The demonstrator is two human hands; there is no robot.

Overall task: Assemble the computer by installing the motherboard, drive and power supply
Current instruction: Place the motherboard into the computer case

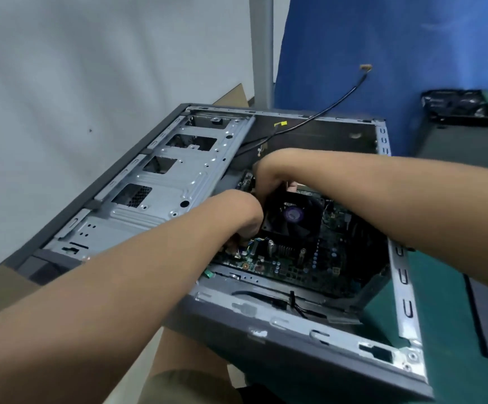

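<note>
HANDS IN THE CHASSIS: A person leans over an open computer case [295,339] lying on its side on a green counter [446,301], both bare forearms reaching in to seat the motherboard [295,266]. The left grip [241,220] comes in from the near side and curls down over the board's edge, right beside the drive cage [178,170]. Its fingertips [232,243] pinch that edge among small connectors, apparently to steady or nudge the board.

The right grip [269,174] crosses in from the opposite side and sits just beyond the left grip, knuckles bent over the board's far corner. Whether it pinches the board or only presses on it cannot be told, as its fingers are tucked beneath the hand.

Just to the right of both grips stands the black cooler fan [292,217], already mounted on the board, which lies inside the case. Two grips working one edge suggests the board is being shifted into line with its mounts before any screws go in.

A black cable [339,100] arcs up out of the case beyond the right grip, clear of the board. The cage to the left of the grips shows open bays, and the dark corner beyond them holds no power supply, so on this view the drive and supply are yet to be fitted. Cardboard [4,293] shows beneath the case on the left grip's side.
</note>
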